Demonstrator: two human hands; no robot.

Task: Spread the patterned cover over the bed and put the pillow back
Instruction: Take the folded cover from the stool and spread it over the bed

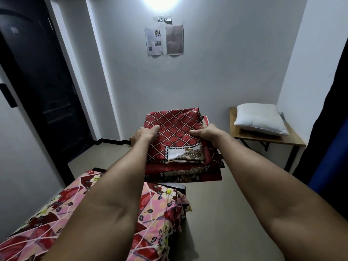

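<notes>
Far left: dark door [37, 81], closed, set in a pale wall.

Lower left: bed [37, 230], near corner only, with pink and maroon floral fabric over it that hangs in folds at the corner.

Centre, beyond the bed's end: stack of folded cloths [184, 172], reds and browns. What carries the stack is mostly hidden. On top lies the patterned cover [175, 132], folded, with red diamonds in white dotted lines and a pale panel showing at its near edge.

Left hand [145, 133]: at the cover's left edge, thumb on top, fingers curled down round the edge, gripping the fabric.

On the wall above: a label reading "WS 12" [162, 19] and two paper sheets [163, 41] taped side by side below it.

Right hand [202, 131]: at the cover's right edge, thumb pressed on the upper face, fingers wrapped round the side, gripping it. Both forearms reach straight out from the camera.

Right: small wooden counter [293, 140] on dark legs in the corner of the room. A white pillow [259, 118] lies on it, well apart from the bed.

Far right edge: dark and blue cloth [329, 147], hanging.
</notes>
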